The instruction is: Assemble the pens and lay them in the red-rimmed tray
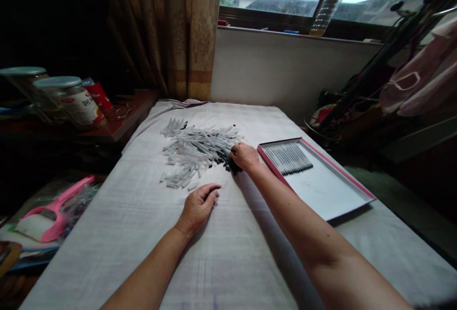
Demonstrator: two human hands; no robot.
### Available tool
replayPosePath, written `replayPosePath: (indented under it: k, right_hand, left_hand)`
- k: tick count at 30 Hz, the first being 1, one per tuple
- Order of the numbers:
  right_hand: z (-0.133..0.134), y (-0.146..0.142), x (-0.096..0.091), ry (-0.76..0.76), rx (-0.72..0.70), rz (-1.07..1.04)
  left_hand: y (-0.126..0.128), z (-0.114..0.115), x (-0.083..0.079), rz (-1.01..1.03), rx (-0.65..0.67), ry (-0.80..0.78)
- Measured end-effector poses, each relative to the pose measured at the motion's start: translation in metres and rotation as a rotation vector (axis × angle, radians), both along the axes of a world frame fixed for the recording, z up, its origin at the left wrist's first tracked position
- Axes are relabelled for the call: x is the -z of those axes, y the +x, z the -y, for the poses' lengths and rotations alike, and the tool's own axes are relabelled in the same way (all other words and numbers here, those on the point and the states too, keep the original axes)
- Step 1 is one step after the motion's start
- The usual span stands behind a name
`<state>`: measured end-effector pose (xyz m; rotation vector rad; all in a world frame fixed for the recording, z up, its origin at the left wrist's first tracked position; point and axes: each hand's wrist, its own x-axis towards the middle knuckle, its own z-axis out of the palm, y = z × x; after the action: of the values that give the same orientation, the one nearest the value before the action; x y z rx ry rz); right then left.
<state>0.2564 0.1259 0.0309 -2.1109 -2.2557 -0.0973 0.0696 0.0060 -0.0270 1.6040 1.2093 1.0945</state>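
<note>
My right hand (244, 155) reaches to the right edge of a loose pile of clear plastic pen barrels (200, 144). Its fingers are pinched beside a cluster of small black pen parts (224, 158); something dark shows at the fingertips, too small to name. My left hand (200, 207) rests on the cloth just in front of the pile, fingers curled and thumb against them; whatever is inside, if anything, is hidden. To the right lies a shallow pink-edged box (335, 198). A neat row of clear pens with black ends (288, 157) fills its far left part.
A pale checked cloth (221, 262) covers the table. One small red piece (234, 125) lies behind the pile. Lidded jars (73, 103) stand on a wooden ledge at left, above a pink-handled tool (59, 210). A bottle (326, 12) stands on the windowsill.
</note>
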Motion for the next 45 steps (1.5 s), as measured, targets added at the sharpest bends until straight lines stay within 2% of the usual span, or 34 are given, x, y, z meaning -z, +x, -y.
replayPosePath:
  k: [6, 13, 16, 19, 22, 24, 27, 29, 31, 34, 36, 38, 40, 42, 45]
  right_hand:
    - [0.015, 0.012, 0.005, 0.050, 0.026, -0.044]
    - [0.003, 0.001, 0.004, 0.012, 0.018, -0.009]
    - [0.009, 0.009, 0.004, 0.054, 0.046, -0.059]
    - [0.024, 0.031, 0.006, 0.163, 0.083, -0.302]
    - [0.042, 0.052, 0.010, 0.210, 0.088, -0.752]
    - [0.054, 0.055, 0.011, 0.144, 0.022, -1.005]
    - [0.071, 0.042, 0.012, -0.077, -0.148, -1.112]
    - [0.079, 0.028, 0.011, -0.226, -0.255, -1.105]
    - [0.082, 0.016, 0.008, -0.340, -0.352, -1.108]
    - [0.074, 0.010, 0.005, -0.388, -0.405, -1.059]
    - [0.062, 0.014, 0.005, -0.246, -0.286, -0.927]
    - [0.050, 0.019, 0.007, -0.038, -0.081, -0.691]
    - [0.040, 0.023, 0.011, 0.073, 0.073, -0.421]
    - [0.032, 0.026, 0.014, 0.056, 0.125, -0.231]
    - [0.024, 0.029, 0.016, 0.012, 0.145, -0.127]
  left_hand:
    - [0.000, 0.001, -0.001, -0.085, 0.019, 0.064]
    - [0.000, 0.001, -0.004, -0.180, 0.009, 0.138]
    - [-0.001, 0.002, -0.004, -0.191, 0.015, 0.148]
    - [0.000, 0.002, -0.003, -0.212, 0.022, 0.185]
    - [0.000, 0.005, -0.004, -0.256, -0.001, 0.336]
    - [0.001, 0.008, -0.007, -0.314, -0.059, 0.509]
    - [0.001, 0.012, -0.010, -0.440, -0.159, 0.691]
    - [0.000, 0.013, -0.009, -0.521, -0.165, 0.688]
    - [-0.002, 0.012, -0.007, -0.572, -0.116, 0.616]
    - [-0.005, 0.009, -0.001, -0.589, -0.068, 0.493]
    - [-0.007, 0.007, 0.001, -0.571, -0.076, 0.440]
    - [-0.008, 0.006, 0.002, -0.540, -0.087, 0.401]
    - [-0.009, 0.005, 0.002, -0.517, -0.095, 0.364]
    - [-0.008, 0.005, 0.001, -0.508, -0.104, 0.339]
    - [-0.008, 0.005, 0.001, -0.505, -0.096, 0.321]
